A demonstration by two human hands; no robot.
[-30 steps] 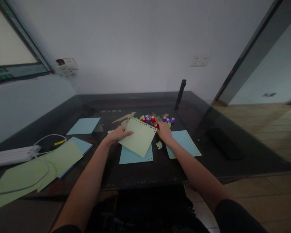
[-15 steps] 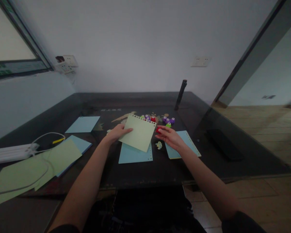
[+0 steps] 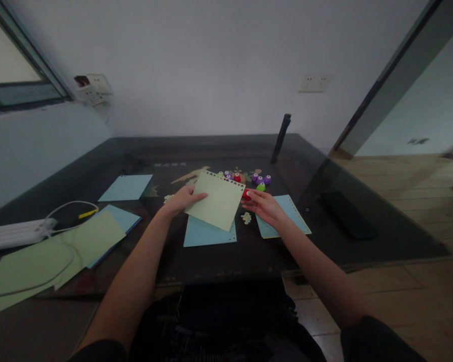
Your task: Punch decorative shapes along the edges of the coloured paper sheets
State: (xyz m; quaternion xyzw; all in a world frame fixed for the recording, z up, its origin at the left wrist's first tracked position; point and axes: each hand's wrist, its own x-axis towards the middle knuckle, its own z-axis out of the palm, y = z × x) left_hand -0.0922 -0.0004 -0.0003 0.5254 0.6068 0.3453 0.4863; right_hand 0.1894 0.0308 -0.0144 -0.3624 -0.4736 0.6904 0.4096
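My left hand [image 3: 179, 201] pinches the left edge of a pale green sheet [image 3: 217, 201] with a row of punched holes along its top, held tilted above a blue sheet [image 3: 207, 235] on the dark table [image 3: 249, 251]. My right hand [image 3: 262, 205] is beside the green sheet's right corner, fingers curled around a small red punch [image 3: 246, 194]. Behind it sit several small round punches, purple [image 3: 259, 179], red [image 3: 237, 177] and green [image 3: 260, 187]. A second blue sheet [image 3: 287, 218] with punched edge lies under my right wrist. Punched scraps [image 3: 245, 217] lie between the blue sheets.
More blue paper [image 3: 125, 187] and green paper [image 3: 60, 251] lie at the left, with a white power strip [image 3: 15, 234] and its cable [image 3: 70, 207]. A dark upright object [image 3: 280, 138] stands at the back. A black flat item [image 3: 345, 215] lies at the right.
My right hand lifted a red punch from the cluster and drew it back toward the green sheet's right corner. The left hand kept hold of the sheet.
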